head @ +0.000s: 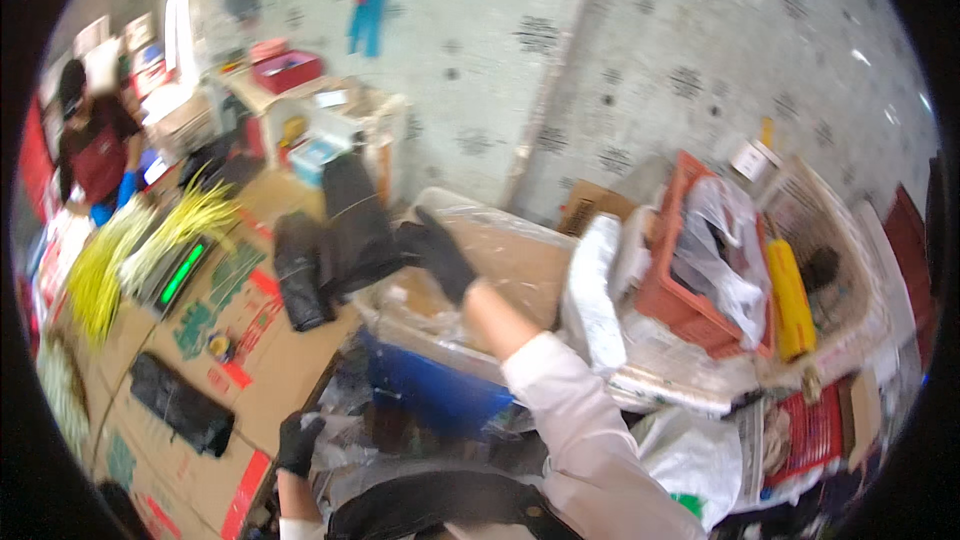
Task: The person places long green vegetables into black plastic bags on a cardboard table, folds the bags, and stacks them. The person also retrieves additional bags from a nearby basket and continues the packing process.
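My left hand (298,444), in a black glove, is curled at the cardboard-covered table's edge, with a piece of clear plastic film (337,431) at its fingertips. My right hand (442,255), also black-gloved, reaches over a large lined bin (420,360). Its thumb is raised, and its fingers meet the edge of black plastic bags (352,202) at the table's far corner. Blur and matching black hide whether they grip. Beside those bags lies a rolled black bundle (300,270). Another folded black bundle (182,403) rests on the cardboard (277,390) nearer me.
A scale with a green display (182,274) stands under yellow-green stalks (180,225). A tape roll (220,347) lies on the cardboard. Across the table is a person (97,142) in blue gloves. To my right are an orange crate (667,307) and a pale basket (847,345).
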Available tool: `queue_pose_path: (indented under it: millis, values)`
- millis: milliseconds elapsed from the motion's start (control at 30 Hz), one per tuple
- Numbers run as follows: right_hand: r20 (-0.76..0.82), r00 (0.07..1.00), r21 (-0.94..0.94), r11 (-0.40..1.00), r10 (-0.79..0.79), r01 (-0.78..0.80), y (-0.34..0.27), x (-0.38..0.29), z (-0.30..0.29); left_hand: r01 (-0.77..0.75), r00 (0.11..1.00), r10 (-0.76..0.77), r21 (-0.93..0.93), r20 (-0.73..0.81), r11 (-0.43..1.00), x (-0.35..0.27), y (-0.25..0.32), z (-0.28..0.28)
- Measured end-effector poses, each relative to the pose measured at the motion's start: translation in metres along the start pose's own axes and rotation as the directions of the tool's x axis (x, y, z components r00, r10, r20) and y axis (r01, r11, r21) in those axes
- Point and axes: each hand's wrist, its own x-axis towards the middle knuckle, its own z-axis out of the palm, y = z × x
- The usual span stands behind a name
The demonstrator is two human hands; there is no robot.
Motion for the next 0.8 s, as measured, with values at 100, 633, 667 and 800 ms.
queue_pose_path:
  millis: [100,633,667,800]
  values:
    - [0.082,0.919,-0.601,0.717,-0.385,0.354,-0.013,-0.028,-0.034,0.047,0.999,-0.048,0.022,0.012,0.999,0.002,-0.003,-0.007]
    - [-0.332,0.677,-0.907,0.419,-0.657,-0.038,-0.158,-0.212,-0.519,-0.045,0.953,-0.037,0.263,0.300,0.964,0.044,0.039,0.068]
    - [-0.303,0.715,-0.935,0.340,-0.630,-0.096,-0.152,-0.207,-0.535,-0.046,0.951,-0.040,0.269,0.308,0.962,0.045,0.042,0.077]
    - [-0.394,0.676,-0.918,0.232,-0.623,-0.322,-0.136,-0.196,-0.540,-0.061,0.940,-0.038,0.277,0.338,0.959,0.047,0.052,0.098]
